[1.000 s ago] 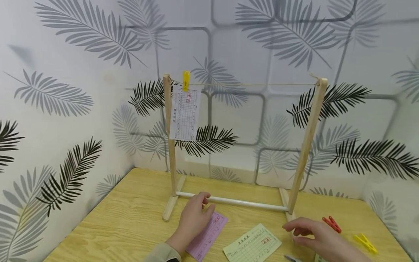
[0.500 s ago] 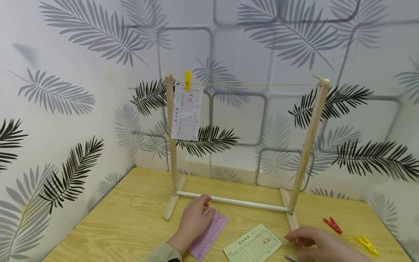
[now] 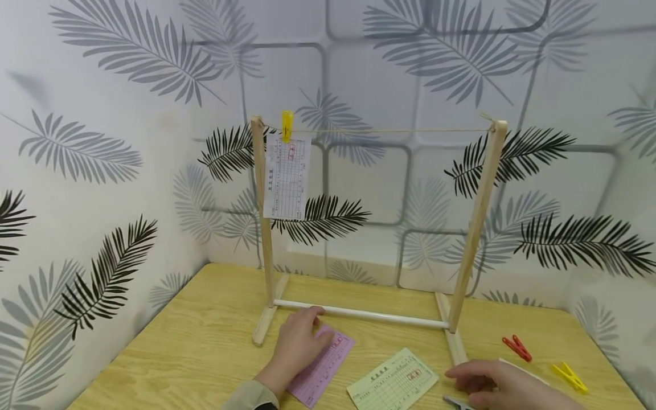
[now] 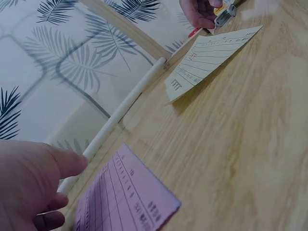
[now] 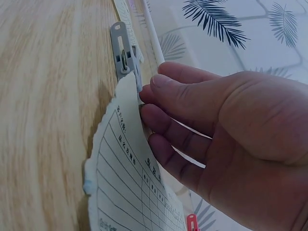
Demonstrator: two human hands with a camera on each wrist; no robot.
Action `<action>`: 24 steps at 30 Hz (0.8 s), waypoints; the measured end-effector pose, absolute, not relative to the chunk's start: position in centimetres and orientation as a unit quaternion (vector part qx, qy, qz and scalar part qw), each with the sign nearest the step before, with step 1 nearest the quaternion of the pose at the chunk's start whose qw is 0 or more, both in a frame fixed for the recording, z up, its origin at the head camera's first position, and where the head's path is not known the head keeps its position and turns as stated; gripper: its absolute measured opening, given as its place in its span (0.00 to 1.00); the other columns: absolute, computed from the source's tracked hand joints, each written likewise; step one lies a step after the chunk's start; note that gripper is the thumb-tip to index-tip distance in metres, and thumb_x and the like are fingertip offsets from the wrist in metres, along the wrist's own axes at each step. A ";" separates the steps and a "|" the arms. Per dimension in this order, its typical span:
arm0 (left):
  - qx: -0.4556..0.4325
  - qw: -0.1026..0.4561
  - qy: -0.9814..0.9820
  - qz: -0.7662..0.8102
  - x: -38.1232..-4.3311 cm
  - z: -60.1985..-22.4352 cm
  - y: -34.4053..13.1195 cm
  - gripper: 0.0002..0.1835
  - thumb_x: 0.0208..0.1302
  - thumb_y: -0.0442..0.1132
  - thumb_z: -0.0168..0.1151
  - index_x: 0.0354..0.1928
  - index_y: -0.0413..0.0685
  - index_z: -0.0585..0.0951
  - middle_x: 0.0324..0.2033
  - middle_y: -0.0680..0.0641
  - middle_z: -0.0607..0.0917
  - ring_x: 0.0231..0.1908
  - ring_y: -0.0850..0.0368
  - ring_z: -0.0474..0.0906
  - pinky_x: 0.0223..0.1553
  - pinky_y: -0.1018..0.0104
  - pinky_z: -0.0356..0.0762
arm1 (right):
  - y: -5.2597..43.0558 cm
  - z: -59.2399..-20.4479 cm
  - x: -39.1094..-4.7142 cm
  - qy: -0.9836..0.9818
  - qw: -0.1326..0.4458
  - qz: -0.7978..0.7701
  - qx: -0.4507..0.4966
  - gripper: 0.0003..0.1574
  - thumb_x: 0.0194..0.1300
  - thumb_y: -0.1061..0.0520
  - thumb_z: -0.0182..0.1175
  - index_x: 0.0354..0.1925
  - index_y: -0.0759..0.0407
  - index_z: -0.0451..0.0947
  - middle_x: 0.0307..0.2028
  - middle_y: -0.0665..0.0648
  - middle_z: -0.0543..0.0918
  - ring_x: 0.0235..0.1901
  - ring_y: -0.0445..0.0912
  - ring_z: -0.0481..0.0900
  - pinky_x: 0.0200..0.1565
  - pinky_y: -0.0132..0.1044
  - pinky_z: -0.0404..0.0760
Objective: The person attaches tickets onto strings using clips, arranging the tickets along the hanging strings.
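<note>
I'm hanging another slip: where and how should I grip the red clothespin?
Probably by the spread arms of the red clothespin, pinching their outer sides. It lies on the table with those arms opening toward the wooden rack and narrowing toward the near right, so coming down from the rack side seems easiest.

The person's left hand [image 3: 297, 344] reaches forward, back upward, its thumb [image 3: 325, 337] spread from its gently bent fingers [image 3: 311, 312], while the right hand [image 3: 494, 384] points leftward, fingers loosely curled, thumb close beside the forefinger.
</note>
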State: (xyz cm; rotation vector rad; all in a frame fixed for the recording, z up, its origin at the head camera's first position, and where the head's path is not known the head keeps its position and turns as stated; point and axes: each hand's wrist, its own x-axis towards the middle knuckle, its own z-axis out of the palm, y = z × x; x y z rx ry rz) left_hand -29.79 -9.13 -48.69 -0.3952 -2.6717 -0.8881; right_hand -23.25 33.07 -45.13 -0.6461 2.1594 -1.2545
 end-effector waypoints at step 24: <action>-0.185 0.092 -0.939 -0.276 -29.9 -48.4 -10.3 0.29 0.54 0.48 0.78 0.57 0.48 0.81 0.46 0.49 0.82 0.49 0.49 0.75 0.53 0.45 0.71 | 33.0 -46.6 -23.8 0.763 0.213 -0.450 -0.412 0.25 0.68 0.69 0.59 0.62 0.60 0.78 0.44 0.60 0.79 0.38 0.50 0.73 0.37 0.33 0.76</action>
